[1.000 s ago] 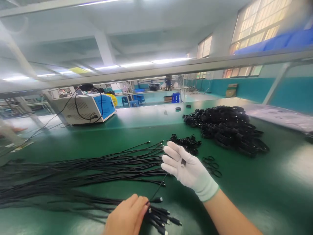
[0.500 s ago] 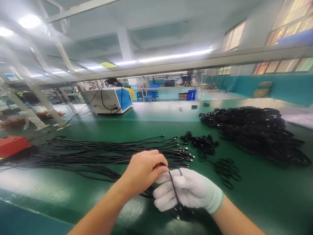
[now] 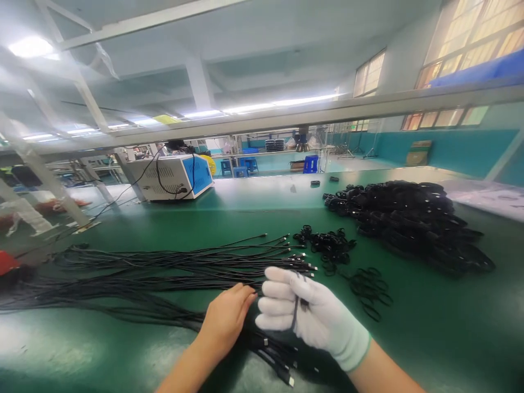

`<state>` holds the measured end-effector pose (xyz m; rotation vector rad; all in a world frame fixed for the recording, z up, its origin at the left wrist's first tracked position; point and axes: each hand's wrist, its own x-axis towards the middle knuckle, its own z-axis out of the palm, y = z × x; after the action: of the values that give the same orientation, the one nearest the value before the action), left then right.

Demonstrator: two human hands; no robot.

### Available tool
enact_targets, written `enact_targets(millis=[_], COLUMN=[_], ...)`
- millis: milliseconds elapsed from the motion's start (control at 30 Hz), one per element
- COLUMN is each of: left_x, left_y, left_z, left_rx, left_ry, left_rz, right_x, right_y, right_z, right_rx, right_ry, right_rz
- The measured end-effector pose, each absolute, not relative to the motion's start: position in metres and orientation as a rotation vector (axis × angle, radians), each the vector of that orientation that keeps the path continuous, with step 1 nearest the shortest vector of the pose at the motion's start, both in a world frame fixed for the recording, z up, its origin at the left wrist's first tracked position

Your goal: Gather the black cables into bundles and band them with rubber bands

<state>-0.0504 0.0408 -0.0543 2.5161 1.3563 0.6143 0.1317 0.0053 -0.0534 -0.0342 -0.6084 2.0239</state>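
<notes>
Two hands meet low over the table (image 3: 429, 333). The gloved right hand (image 3: 315, 322) is clenched round one cable (image 3: 295, 312); the bare left hand (image 3: 225, 322) rests on the bundle (image 3: 164, 267), its grip impossible to tell.

Right hand (image 3: 315, 322) — white glove (image 3: 329, 330), green cuff (image 3: 361, 349).

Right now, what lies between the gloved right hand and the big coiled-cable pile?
Head view: loose black rings on the green table separate right hand from cable pile.
</notes>
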Motion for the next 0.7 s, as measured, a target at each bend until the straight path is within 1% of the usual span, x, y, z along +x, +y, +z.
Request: enact_targets(millis=[67, 133, 200, 267, 400, 467, 600, 700], left_x=[-0.054, -0.053, -0.049, -0.045, -0.045, -0.046, -0.041, -0.042], left_y=[0.024, 0.006, -0.006, -0.009, 0.012, 0.026, 0.042, 0.042], left_z=[-0.069, -0.075, -0.066, -0.041, 0.018, 0.03, 0.014, -0.013], left_rx=[2.748, 2.983, 3.128, 3.135, 2.772, 2.522, 2.143, 2.073], left_ry=[1.447, 1.334, 1.124, 1.036, 1.023, 0.962, 0.921, 0.938], left_rz=[0.493, 0.425, 0.525, 0.613, 0.445, 0.443, 0.461, 0.561], right_x=[0.137, 0.138, 0.135, 0.13, 0.122, 0.119, 0.111, 0.109], right_y=[0.01, 0.013, 0.011, 0.006, -0.006, -0.009, -0.01, -0.01], right_z=[-0.051, -0.054, -0.06, -0.065, -0.069, -0.068, -0.065, -0.058], right_rx=[-0.113, -0.233, -0.324, -0.318, -0.117, -0.061, 0.034, 0.09], right_ry=[-0.576, -0.58, -0.63, -0.724, -0.834, -0.827, -0.785, -0.738], right_rz=[1.923, 1.851, 1.841, 1.948, 2.311, 2.398, 2.475, 2.431])
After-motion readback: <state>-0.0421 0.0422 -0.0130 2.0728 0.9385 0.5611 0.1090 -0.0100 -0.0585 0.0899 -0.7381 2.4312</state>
